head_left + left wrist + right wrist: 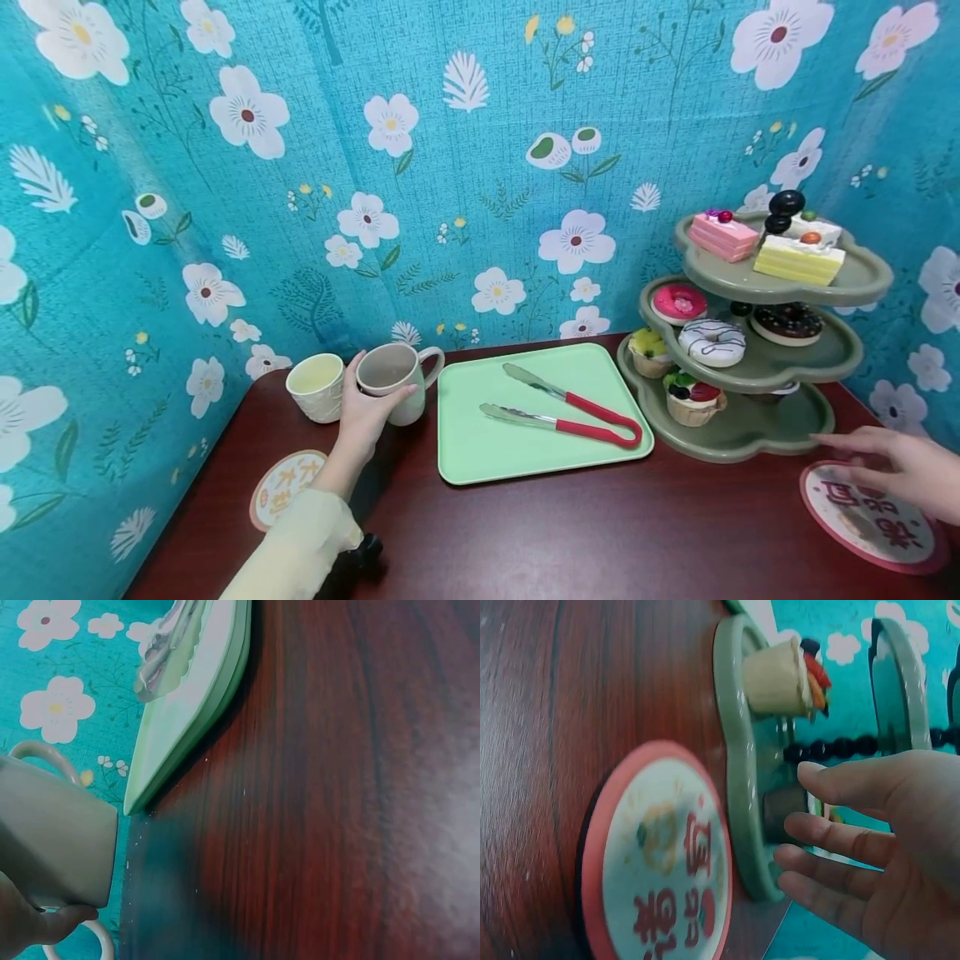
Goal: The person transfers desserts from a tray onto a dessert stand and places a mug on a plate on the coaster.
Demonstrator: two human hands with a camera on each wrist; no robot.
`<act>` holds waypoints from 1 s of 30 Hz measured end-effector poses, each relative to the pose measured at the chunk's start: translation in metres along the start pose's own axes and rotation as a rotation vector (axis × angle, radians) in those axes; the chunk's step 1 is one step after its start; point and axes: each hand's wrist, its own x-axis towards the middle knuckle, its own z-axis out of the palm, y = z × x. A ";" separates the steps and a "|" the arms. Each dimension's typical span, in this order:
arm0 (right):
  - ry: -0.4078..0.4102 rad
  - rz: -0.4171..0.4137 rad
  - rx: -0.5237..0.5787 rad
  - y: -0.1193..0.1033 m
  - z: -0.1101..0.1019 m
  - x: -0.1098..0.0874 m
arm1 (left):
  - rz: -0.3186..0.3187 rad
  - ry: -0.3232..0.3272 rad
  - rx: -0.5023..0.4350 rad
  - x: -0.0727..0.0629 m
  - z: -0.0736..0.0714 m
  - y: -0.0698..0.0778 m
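Note:
My left hand (366, 414) grips a grey-green mug (410, 407) by its body, thumb across the near side and the handle pointing right. The left wrist view shows the mug (56, 832) and part of that hand (30, 919); most fingers are hidden. Left of it stands a cream cup (318, 404) with a pale yellow inside. On the right, my right hand (900, 462) holds nothing. Its fingers reach toward the lowest tier of a green three-tier stand (750, 442); I cannot tell if they touch it. Below that hand lies a red-rimmed round coaster (671, 862).
A light green tray (472, 454) in the middle carries red-handled tongs (588, 432). The stand holds cake slices (798, 260), donuts (712, 342) and fruit cups (693, 407). Another round coaster (273, 487) lies near the left forearm. Floral cloth (450, 208) hangs behind the table.

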 end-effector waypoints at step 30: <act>-0.008 -0.339 0.132 -0.094 0.001 0.026 | 0.009 -0.106 0.013 -0.033 -0.023 0.015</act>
